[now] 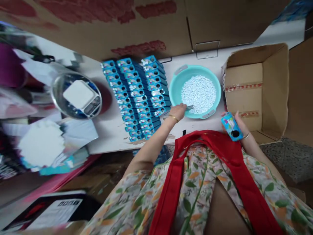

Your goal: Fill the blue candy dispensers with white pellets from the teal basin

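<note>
My left hand [179, 111] reaches to the near rim of a teal basin [176, 83] and pinches a small metal tool whose tip lies in the heap of small white pellets [198, 94]. My right hand [236, 125] holds a small blue packet [231, 126] with a dark round hole, just right of the basin and in front of an open cardboard box [256, 91]. Three rows of several identical blue packets [137, 98] lie on the white table left of the basin.
A round metal bowl with a white scale [77, 96] stands at the left of the table [107, 130]. Loose papers and clutter [41, 143] lie further left. Brown cardboard [146, 23] lines the back. Boxes [56, 209] sit on the floor at lower left.
</note>
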Motion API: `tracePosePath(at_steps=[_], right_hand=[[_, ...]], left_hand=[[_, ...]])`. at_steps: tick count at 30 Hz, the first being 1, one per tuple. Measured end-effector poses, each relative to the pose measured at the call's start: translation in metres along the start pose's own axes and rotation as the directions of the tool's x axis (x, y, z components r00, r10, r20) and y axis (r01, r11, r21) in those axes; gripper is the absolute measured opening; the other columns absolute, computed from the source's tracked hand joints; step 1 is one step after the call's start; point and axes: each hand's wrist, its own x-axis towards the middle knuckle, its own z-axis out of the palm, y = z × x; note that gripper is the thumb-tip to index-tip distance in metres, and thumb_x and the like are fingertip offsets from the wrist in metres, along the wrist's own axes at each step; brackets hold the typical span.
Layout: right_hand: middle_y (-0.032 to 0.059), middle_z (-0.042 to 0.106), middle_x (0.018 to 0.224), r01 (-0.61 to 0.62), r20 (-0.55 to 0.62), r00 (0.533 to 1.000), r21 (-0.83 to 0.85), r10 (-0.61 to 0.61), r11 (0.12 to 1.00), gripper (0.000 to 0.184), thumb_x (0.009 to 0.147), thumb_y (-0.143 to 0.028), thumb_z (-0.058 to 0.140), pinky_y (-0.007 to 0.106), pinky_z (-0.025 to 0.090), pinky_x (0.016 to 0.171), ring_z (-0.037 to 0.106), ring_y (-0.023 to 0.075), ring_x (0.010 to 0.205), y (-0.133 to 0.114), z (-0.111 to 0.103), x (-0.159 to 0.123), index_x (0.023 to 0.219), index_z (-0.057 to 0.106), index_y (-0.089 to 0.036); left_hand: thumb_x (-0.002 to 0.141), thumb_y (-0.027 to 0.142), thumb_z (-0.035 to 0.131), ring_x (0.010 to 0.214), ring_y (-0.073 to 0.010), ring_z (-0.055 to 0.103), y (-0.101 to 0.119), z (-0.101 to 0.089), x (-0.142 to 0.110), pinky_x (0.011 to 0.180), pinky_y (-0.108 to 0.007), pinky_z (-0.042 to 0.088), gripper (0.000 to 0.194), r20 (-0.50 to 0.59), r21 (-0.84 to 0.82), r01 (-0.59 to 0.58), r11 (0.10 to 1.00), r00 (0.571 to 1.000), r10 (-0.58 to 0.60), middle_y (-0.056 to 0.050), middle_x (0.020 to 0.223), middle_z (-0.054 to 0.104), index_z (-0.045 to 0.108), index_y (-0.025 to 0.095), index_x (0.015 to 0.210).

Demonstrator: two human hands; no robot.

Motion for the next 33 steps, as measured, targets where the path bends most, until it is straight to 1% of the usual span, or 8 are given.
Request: tracePosePath(at_steps=[3, 5, 9, 12, 17, 21, 27, 33], right_hand=[[-0.0029, 0.074, 0.077, -0.094, 0.062, 0.994, 0.119, 0.087, 0.988, 0.072, 0.053, -0.072, 0.101, 0.027, 0.059, 0.059, 0.066, 0.0147, 0.060, 0.019, 0.002, -0.008, 0.101, 0.073, -0.027], [-0.0032, 0.077, 0.081, -0.060, -0.022, 0.998, 0.182, 0.065, 0.981, 0.073, 0.045, -0.062, 0.107, 0.027, 0.061, 0.061, 0.070, 0.0154, 0.063, 0.028, -0.001, -0.007, 0.099, 0.072, -0.028], [0.0003, 0.083, 0.092, 0.047, -0.238, 0.971, 0.192, 0.000, 0.980, 0.071, 0.053, -0.079, 0.097, 0.038, 0.070, 0.077, 0.081, 0.0234, 0.083, 0.043, -0.013, 0.004, 0.100, 0.072, -0.032], [0.0037, 0.085, 0.097, 0.042, -0.230, 0.973, 0.165, -0.003, 0.985, 0.067, 0.062, -0.085, 0.089, 0.046, 0.072, 0.089, 0.083, 0.0290, 0.101, 0.049, -0.018, 0.011, 0.099, 0.073, -0.031], [-0.0011, 0.086, 0.102, 0.049, -0.185, 0.983, 0.196, -0.012, 0.979, 0.058, 0.058, -0.055, 0.102, 0.046, 0.071, 0.099, 0.082, 0.0240, 0.099, 0.044, -0.014, 0.021, 0.102, 0.073, -0.032], [0.0015, 0.084, 0.111, 0.130, -0.206, 0.968, -0.063, -0.140, 0.990, 0.064, 0.054, -0.046, 0.106, 0.050, 0.065, 0.112, 0.081, 0.0241, 0.104, 0.041, -0.013, 0.042, 0.106, 0.073, -0.028], [0.0085, 0.078, 0.127, 0.372, -0.202, 0.824, -0.512, -0.529, 0.775, 0.065, 0.079, -0.063, 0.090, 0.060, 0.058, 0.121, 0.074, 0.0298, 0.121, 0.058, -0.029, 0.086, 0.128, 0.066, -0.028], [0.0158, 0.072, 0.136, 0.381, -0.042, 0.696, -0.825, -0.717, 0.418, 0.051, 0.095, -0.050, 0.068, 0.062, 0.059, 0.117, 0.070, 0.0356, 0.129, 0.058, -0.022, 0.113, 0.138, 0.061, -0.024]], left_hand=[[0.110, 0.008, 0.031, 0.132, -0.0323, 0.068, 0.025, 0.009, 0.025, 0.103, -0.039, 0.051, 0.041, 0.012, -0.081, 0.015, 0.997, 1.000, -0.014, -0.024, 0.147, 0.062, 0.057, 0.010, 0.142], [0.112, 0.011, 0.034, 0.132, -0.0316, 0.067, 0.033, 0.015, 0.039, 0.105, -0.040, 0.050, 0.037, 0.008, -0.124, 0.021, 0.992, 1.000, -0.020, -0.025, 0.148, 0.060, 0.055, 0.010, 0.142], [0.114, 0.021, 0.045, 0.137, -0.0318, 0.064, 0.036, 0.023, 0.056, 0.108, -0.039, 0.049, 0.032, -0.006, -0.194, -0.002, 0.981, 1.000, 0.001, -0.025, 0.154, 0.058, 0.052, 0.011, 0.144], [0.114, 0.024, 0.046, 0.137, -0.0296, 0.062, 0.041, 0.027, 0.070, 0.110, -0.037, 0.047, 0.033, -0.021, -0.235, -0.035, 0.971, 0.999, 0.031, -0.022, 0.155, 0.058, 0.052, 0.013, 0.144], [0.114, 0.023, 0.045, 0.136, -0.0300, 0.063, 0.062, 0.037, 0.103, 0.114, -0.039, 0.047, 0.036, -0.116, -0.377, -0.077, 0.923, 0.993, 0.035, -0.023, 0.158, 0.059, 0.053, 0.011, 0.146], [0.111, 0.023, 0.049, 0.138, -0.0310, 0.063, 0.062, 0.040, 0.116, 0.118, -0.042, 0.048, 0.038, -0.211, -0.447, -0.178, 0.877, 0.973, 0.090, -0.022, 0.155, 0.063, 0.056, 0.011, 0.146], [0.105, 0.028, 0.056, 0.126, -0.0295, 0.069, 0.007, 0.015, 0.081, 0.111, -0.042, 0.054, 0.036, -0.370, -0.413, -0.377, 0.829, 0.901, 0.226, -0.018, 0.138, 0.072, 0.062, 0.014, 0.137], [0.105, 0.033, 0.054, 0.113, -0.0264, 0.070, -0.040, -0.042, 0.014, 0.100, -0.040, 0.056, 0.036, -0.468, -0.231, -0.501, 0.834, 0.809, 0.356, -0.015, 0.128, 0.073, 0.064, 0.015, 0.135]])
